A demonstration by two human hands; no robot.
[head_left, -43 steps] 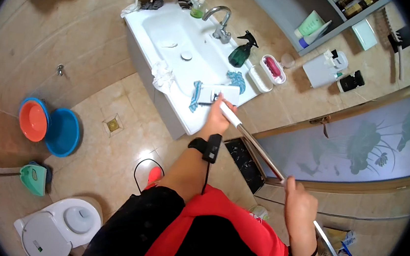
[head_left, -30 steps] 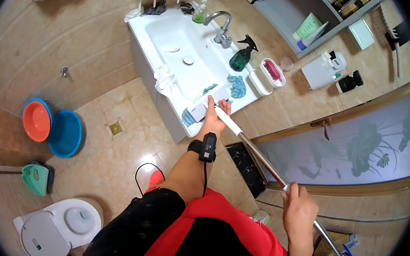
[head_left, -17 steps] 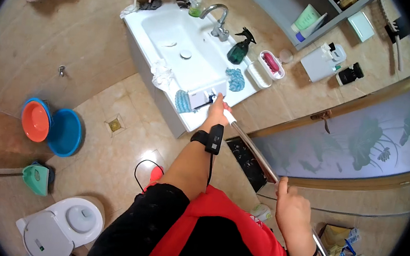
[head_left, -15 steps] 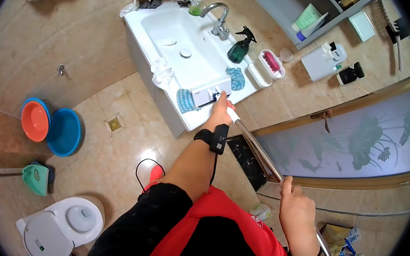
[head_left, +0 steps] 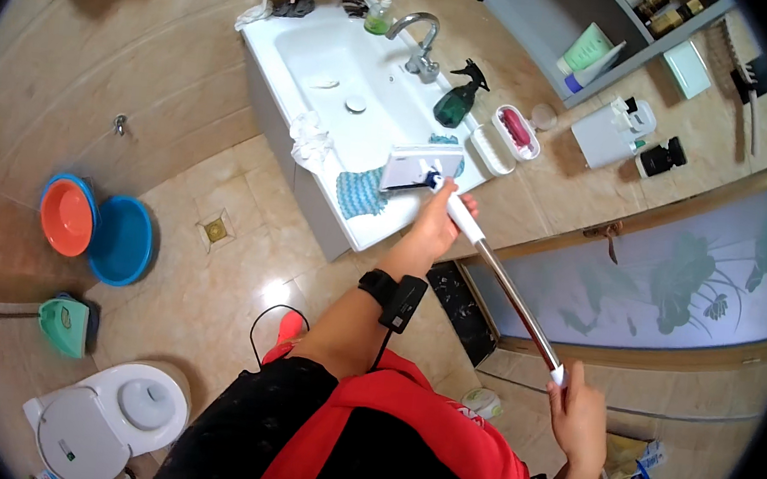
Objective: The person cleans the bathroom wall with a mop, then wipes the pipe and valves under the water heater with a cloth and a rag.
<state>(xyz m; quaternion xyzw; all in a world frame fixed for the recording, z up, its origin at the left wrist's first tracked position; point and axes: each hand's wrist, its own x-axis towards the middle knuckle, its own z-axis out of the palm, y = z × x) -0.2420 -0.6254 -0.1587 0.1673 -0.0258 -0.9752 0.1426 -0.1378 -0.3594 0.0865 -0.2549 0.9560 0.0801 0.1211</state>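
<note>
My left hand (head_left: 439, 224) is wrapped round the white lower end of a flat mop (head_left: 523, 295), just beside its head. The mop's rectangular white head plate (head_left: 423, 167) is tilted above the near edge of the sink. A blue striped cloth pad (head_left: 362, 193) shows on the sink rim to the left of the plate and again behind its right end; whether it is fixed to the plate is hidden. Farther down the metal pole, at a white joint, my right hand (head_left: 579, 415) is closed round the shaft.
The white sink (head_left: 328, 146) holds a faucet (head_left: 416, 44), a green spray bottle (head_left: 457, 99), a soap box (head_left: 514, 132) and a crumpled white cloth (head_left: 310, 140). Blue and orange basins (head_left: 67, 218), a green dustpan (head_left: 64, 324) and a toilet (head_left: 146, 406) stand left. A frosted door (head_left: 640, 264) is right.
The mop head has lifted and tilted, moving right, so more of the blue pad shows at its left. My right hand has shifted slightly right and down with the pole.
</note>
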